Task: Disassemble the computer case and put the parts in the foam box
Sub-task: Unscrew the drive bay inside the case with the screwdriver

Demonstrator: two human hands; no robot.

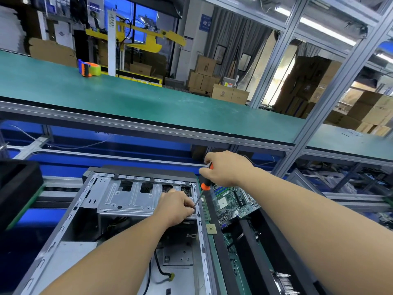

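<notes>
An open grey computer case [70, 211] lies flat in front of me, its metal drive cage [129, 199] at the far end. My right hand [223, 169] grips the orange-and-black handle of a screwdriver [205, 186], whose shaft slants down-left to the cage's right edge. My left hand [176, 206] rests on that edge with its fingertips pinched around the screwdriver's tip. A black foam box [244, 248] lies to the right of the case and holds a green motherboard [231, 201]. A small gold CPU chip [211, 228] sits on the strip between case and foam box.
Loose black cables [158, 271] lie inside the case. A black foam block [17, 188] stands at the left. Above runs a green shelf [148, 103] with an orange tape dispenser [89, 68]. An aluminium post [331, 99] rises at the right, with cardboard boxes behind.
</notes>
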